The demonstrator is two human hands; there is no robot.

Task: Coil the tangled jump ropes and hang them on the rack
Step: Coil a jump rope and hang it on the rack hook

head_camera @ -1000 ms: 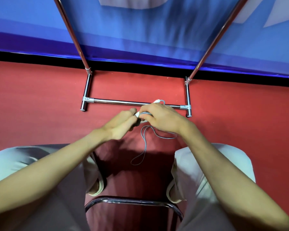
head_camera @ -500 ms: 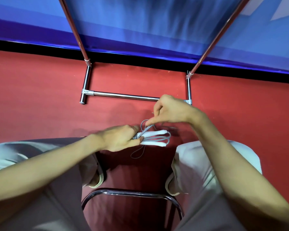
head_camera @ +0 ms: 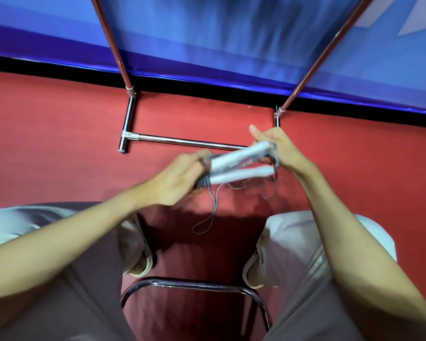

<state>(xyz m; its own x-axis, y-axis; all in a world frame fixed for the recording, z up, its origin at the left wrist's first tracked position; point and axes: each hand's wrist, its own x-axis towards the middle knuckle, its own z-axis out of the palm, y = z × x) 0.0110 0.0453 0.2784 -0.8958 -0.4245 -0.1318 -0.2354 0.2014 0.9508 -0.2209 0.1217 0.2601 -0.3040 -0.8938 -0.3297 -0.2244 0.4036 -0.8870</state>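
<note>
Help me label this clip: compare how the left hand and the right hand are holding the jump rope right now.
The left hand grips the bundled grey cord at the near end of the white handles, lower in view; the right hand pinches the handles' far end, higher, thumb up. A cord loop dangles below the left hand, another by the right. Both hold the same jump rope above the red floor.

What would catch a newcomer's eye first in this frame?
Dead centre, the two white jump rope handles lie side by side, held between the left hand and the right hand, with grey cord dangling in a loop toward the red floor. Just behind them sits the chrome rack base, its poles rising against a blue backdrop.
</note>
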